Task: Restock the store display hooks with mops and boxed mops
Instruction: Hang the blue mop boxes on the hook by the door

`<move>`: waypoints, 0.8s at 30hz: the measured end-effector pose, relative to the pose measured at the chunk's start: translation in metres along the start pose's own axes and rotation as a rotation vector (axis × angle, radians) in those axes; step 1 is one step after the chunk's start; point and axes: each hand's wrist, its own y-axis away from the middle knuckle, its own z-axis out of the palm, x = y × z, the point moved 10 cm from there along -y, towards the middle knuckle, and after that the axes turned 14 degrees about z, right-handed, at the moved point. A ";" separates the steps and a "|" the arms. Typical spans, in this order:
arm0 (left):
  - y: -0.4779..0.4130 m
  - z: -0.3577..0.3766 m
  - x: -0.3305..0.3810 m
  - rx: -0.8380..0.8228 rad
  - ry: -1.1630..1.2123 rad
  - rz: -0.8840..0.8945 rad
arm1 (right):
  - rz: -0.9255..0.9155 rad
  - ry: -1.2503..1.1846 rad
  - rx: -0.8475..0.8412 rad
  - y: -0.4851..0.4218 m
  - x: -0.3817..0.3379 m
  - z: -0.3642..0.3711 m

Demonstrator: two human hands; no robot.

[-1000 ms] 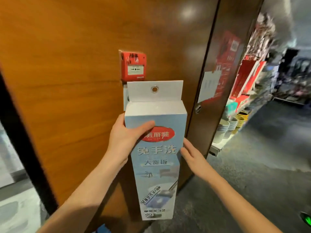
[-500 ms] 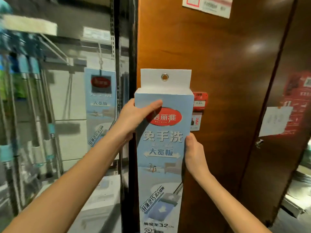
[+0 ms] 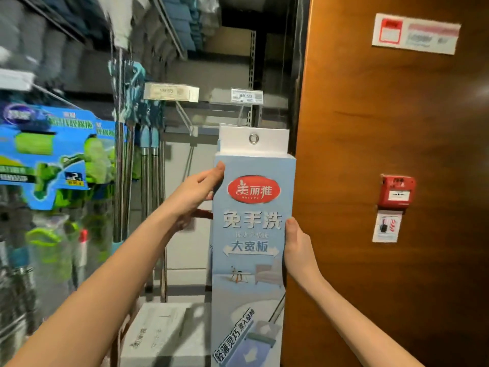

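Head view. Boxed mop [image 3: 251,234]: upright, held in the air before the display. Its eyelet [image 3: 254,139] sits just below the hook [image 3: 241,116] under a price tag [image 3: 246,95]; judged not yet hung. Left hand [image 3: 197,190]: fingers grip the box's upper left edge. Right hand [image 3: 299,250]: fingers grip its right edge, lower down. Mops [image 3: 148,160] already hang at left.

Indoor light is moderate, dimmer in the shelving at 12 o'clock. Boxed mop [image 3: 251,234] at centre is sharp, its print legible. Hanging mops [image 3: 53,154] at 9 o'clock are heavily motion-blurred. Wooden panel [image 3: 397,144] at 3 o'clock shows soft glare. Edges bend, wide-angle.
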 end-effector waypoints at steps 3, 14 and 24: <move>-0.030 -0.016 -0.021 0.004 -0.008 0.042 | -0.018 -0.010 0.020 -0.031 -0.003 0.023; -0.141 -0.038 -0.046 0.105 0.111 0.200 | -0.062 -0.122 0.081 -0.137 -0.016 0.051; -0.186 -0.034 -0.091 0.175 0.277 0.234 | -0.051 -0.154 0.037 -0.171 -0.006 0.064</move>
